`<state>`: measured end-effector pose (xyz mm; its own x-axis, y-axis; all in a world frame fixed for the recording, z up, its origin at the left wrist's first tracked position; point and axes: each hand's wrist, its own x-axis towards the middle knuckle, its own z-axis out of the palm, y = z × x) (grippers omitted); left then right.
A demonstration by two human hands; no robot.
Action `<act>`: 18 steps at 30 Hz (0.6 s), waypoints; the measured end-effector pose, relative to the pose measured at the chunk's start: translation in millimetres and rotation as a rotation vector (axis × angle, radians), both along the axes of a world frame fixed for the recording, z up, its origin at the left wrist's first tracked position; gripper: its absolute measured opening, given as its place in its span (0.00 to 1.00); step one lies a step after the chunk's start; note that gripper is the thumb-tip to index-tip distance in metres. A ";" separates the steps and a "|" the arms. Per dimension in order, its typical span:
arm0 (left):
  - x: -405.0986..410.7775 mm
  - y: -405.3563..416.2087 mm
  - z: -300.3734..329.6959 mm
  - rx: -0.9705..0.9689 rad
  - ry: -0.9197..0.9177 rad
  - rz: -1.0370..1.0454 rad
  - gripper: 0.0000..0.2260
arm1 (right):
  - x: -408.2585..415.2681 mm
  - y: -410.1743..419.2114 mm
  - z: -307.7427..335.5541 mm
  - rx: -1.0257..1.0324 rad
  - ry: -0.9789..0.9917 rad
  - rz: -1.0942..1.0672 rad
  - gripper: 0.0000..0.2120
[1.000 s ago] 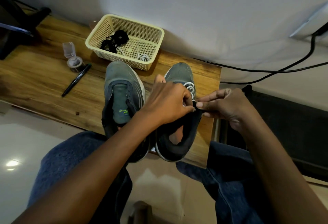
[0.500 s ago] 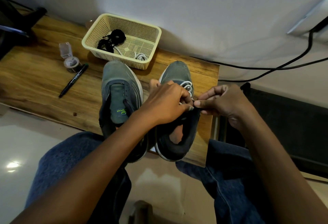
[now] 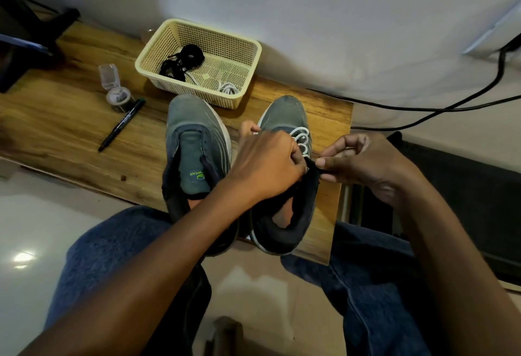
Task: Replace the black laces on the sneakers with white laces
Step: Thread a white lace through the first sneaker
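Note:
Two grey sneakers stand side by side on the wooden table (image 3: 62,127). The left sneaker (image 3: 194,147) has no lace in its eyelets. The right sneaker (image 3: 284,119) has a white lace (image 3: 301,138) threaded through its front eyelets. My left hand (image 3: 267,167) is curled over the right sneaker's tongue, its fingertips pinching at the lacing. My right hand (image 3: 363,164) pinches the sneaker's dark upper edge at the eyelets between thumb and forefinger. The lace end between the hands is hidden.
A cream mesh basket (image 3: 248,54) behind the sneakers holds a black lace bundle (image 3: 183,59) and a white lace (image 3: 228,88). A black marker (image 3: 121,124) and a small clear container (image 3: 115,93) lie left. Black cables (image 3: 451,105) run along the right.
Both hands stay at the right sneaker's eyelets with small finger movements. The view shifted slightly.

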<state>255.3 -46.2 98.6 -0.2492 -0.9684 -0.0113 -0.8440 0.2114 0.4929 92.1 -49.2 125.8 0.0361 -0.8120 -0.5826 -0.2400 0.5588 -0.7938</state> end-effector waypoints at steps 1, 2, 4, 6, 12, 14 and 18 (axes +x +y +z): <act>-1.6 1.0 -0.6 -0.005 0.000 0.017 0.07 | -0.8 0.3 0.5 -0.001 -0.011 0.007 0.05; -3.3 2.0 -1.0 -0.003 0.004 0.034 0.07 | -1.6 0.5 1.2 -0.003 -0.016 0.016 0.06; -4.5 2.2 -2.3 0.048 0.048 0.074 0.07 | -2.3 0.8 2.3 -0.007 -0.020 0.028 0.06; -3.7 1.1 -2.8 0.128 0.127 0.101 0.06 | -2.4 0.4 2.0 -0.008 -0.024 0.034 0.06; 0.4 0.3 -1.3 0.214 0.254 0.059 0.07 | -1.7 -0.6 0.5 -0.007 -0.009 0.041 0.06; 4.1 -2.9 -2.4 0.235 0.340 -0.005 0.10 | -2.2 -0.8 0.2 -0.008 -0.016 0.042 0.06; 9.4 -7.9 -1.8 0.193 0.306 -0.128 0.09 | -3.1 -1.6 -1.3 -0.009 -0.030 0.049 0.06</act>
